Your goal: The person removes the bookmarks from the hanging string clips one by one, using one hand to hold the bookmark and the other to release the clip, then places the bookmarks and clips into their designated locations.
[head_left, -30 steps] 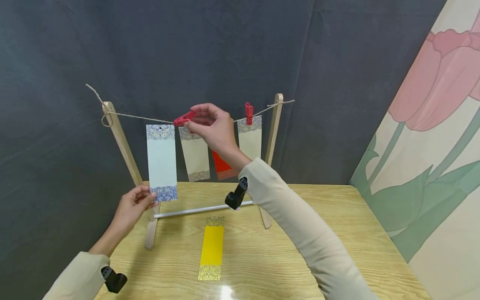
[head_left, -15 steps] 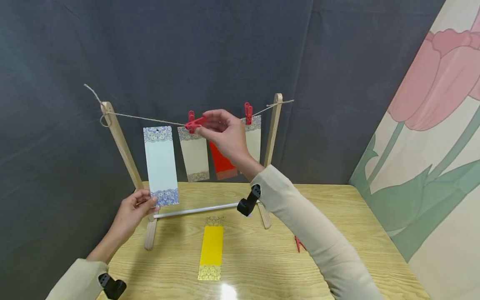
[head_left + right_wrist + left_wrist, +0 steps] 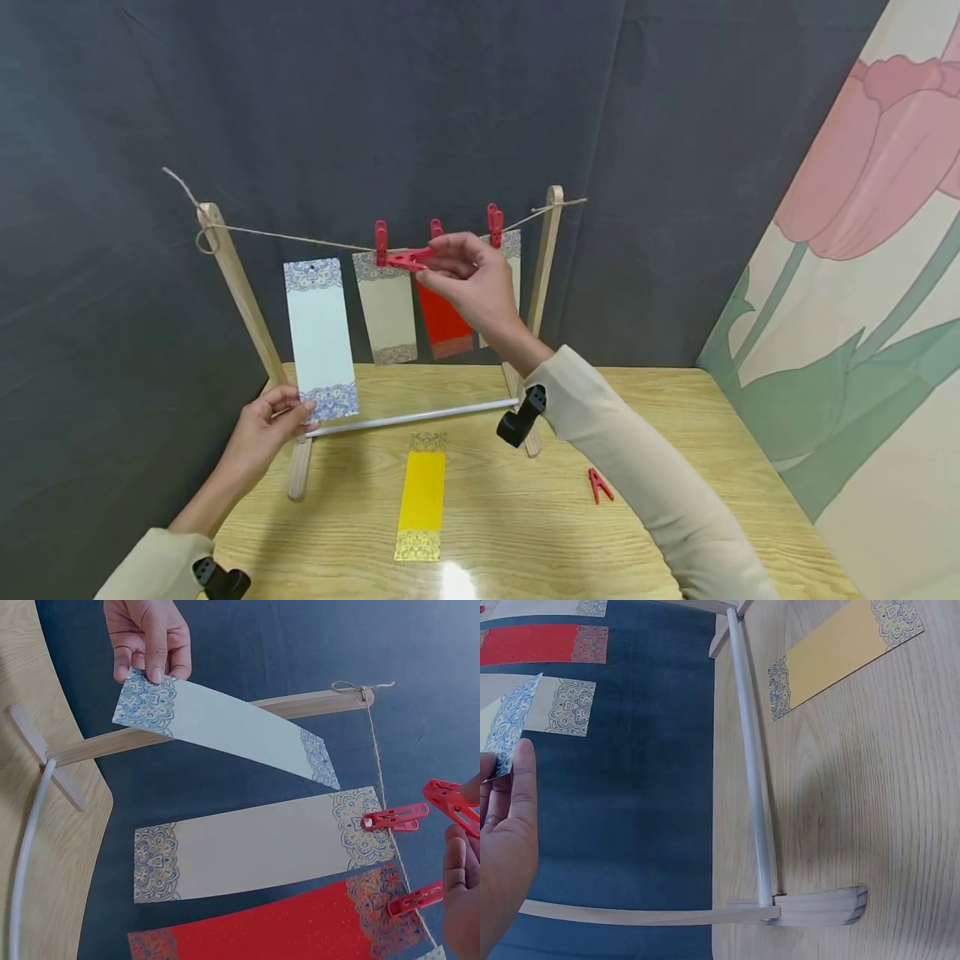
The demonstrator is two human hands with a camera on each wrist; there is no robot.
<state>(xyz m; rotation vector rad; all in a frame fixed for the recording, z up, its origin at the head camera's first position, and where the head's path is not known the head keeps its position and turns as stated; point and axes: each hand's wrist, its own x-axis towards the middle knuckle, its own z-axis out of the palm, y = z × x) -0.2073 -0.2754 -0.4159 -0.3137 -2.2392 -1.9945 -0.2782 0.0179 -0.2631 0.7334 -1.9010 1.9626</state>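
My left hand (image 3: 258, 437) pinches the lower corner of a pale blue paper bookmark (image 3: 318, 333) with blue lace-patterned ends. Its top edge stands below the twine (image 3: 300, 239), apart from it, as the right wrist view also shows. My right hand (image 3: 480, 287) pinches a red clothespin (image 3: 407, 260) by its handle end, in front of the hung bookmarks. Cream (image 3: 387, 312) and red (image 3: 444, 321) bookmarks hang from the twine by red clothespins (image 3: 394, 818). Another cream bookmark (image 3: 514, 258) at the right is partly hidden by my right hand.
The twine spans two wooden posts (image 3: 243, 292) joined low down by a white rod (image 3: 412, 418). A yellow bookmark (image 3: 422, 500) lies on the wooden table (image 3: 525, 517). One red clothespin (image 3: 598, 485) lies beside my right forearm. A dark cloth (image 3: 360, 100) hangs behind.
My right hand has moved right and slightly down with the clothespin, away from the pale blue bookmark. The left hand has lowered that bookmark a little. The clothespin on the table has come into view.
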